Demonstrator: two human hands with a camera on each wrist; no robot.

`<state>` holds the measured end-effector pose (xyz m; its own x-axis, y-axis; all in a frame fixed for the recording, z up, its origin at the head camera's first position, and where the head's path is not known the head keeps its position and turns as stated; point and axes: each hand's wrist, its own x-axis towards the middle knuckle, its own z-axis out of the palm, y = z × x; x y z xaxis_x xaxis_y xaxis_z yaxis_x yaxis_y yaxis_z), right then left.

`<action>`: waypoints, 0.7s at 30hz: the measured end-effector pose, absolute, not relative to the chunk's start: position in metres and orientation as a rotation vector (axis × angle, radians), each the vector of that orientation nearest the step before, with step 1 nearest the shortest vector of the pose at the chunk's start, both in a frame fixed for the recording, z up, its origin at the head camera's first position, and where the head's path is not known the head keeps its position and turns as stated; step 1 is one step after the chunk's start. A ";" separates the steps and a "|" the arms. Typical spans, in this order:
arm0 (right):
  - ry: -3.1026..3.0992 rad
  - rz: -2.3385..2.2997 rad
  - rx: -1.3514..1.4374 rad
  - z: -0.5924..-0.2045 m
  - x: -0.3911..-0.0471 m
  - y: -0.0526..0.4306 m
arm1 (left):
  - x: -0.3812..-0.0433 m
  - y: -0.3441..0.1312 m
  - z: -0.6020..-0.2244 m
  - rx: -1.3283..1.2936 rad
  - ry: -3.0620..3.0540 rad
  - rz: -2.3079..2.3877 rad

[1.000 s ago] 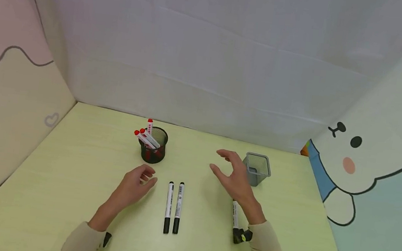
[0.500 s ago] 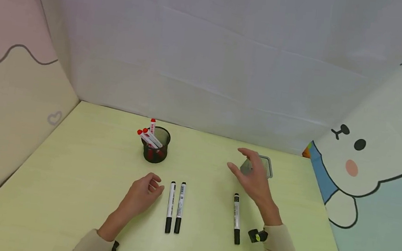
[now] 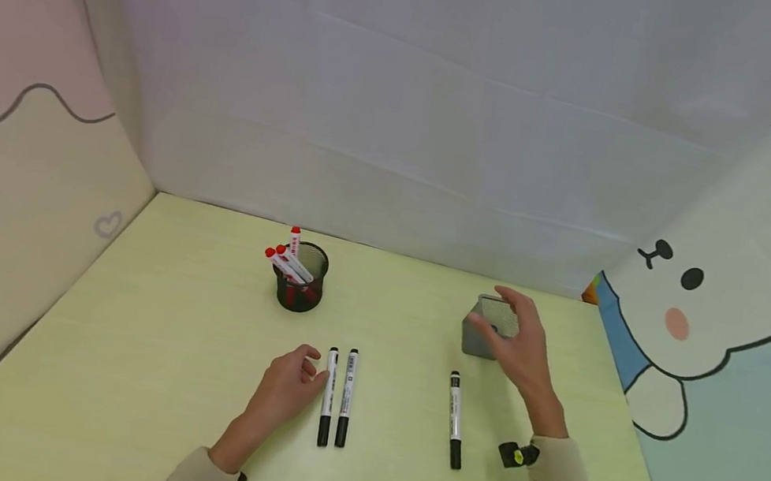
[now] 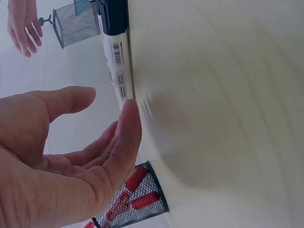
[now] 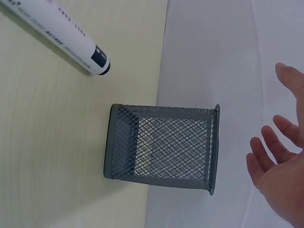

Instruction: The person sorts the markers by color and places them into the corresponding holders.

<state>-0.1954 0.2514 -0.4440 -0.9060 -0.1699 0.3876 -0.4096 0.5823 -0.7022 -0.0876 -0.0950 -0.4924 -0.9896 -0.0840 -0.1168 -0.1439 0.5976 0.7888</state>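
My left hand is beside two black-capped white markers, its fingertips close to the left marker. In the left wrist view its thumb and fingers are parted with nothing between them. The second marker lies parallel just to the right. My right hand is over the grey square mesh pen holder, overlapping it in the head view. The right wrist view shows the hand apart from the holder's rim, fingers loosely spread, holding nothing. Nearer the front lies a third marker.
A round black mesh pen cup with several red-capped markers stands at the back left. A pale wall rises behind the table, and printed side panels flank it.
My right hand has moved right, from left of the grey holder to over it. My left hand has moved right and nearer the front, closing in on the left marker.
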 end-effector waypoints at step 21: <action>-2.618 1.371 0.202 -0.457 -0.198 0.297 | -0.081 -0.069 -0.483 -0.274 2.774 1.222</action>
